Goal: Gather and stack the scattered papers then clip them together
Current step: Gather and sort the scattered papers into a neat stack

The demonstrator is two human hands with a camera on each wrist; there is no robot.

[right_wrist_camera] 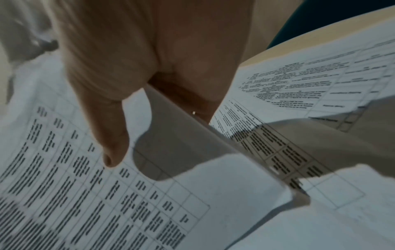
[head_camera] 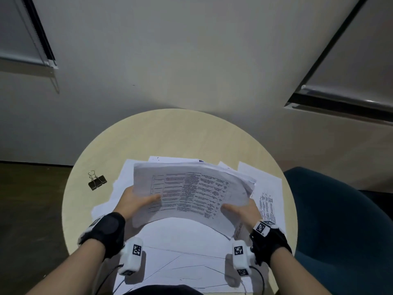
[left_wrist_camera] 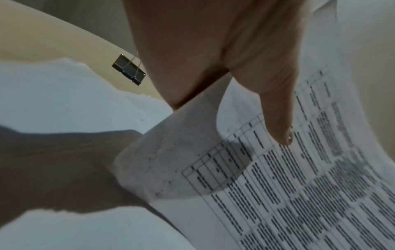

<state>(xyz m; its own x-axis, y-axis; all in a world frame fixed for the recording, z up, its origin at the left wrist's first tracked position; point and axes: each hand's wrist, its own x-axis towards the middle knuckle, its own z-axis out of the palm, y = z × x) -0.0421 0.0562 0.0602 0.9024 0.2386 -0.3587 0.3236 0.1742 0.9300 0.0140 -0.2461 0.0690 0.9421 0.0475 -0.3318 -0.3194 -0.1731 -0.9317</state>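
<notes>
Both hands hold a thick stack of printed papers (head_camera: 191, 188) lifted and bowed above the round table. My left hand (head_camera: 138, 202) grips its left edge, thumb on the top sheet (left_wrist_camera: 278, 118), fingers hidden underneath. My right hand (head_camera: 240, 210) grips the right edge the same way, thumb lying on the printed table (right_wrist_camera: 113, 135). More loose sheets (head_camera: 268, 188) lie spread on the table below and around the stack. A black binder clip (head_camera: 97, 180) with silver handles lies on the bare tabletop at the left, apart from the papers, also seen in the left wrist view as the clip (left_wrist_camera: 129, 71).
The round light-wood table (head_camera: 170, 133) stands against a pale wall. A dark teal chair (head_camera: 340, 220) sits close at the right. White sheets (head_camera: 182, 258) cover the near part of the table between my forearms.
</notes>
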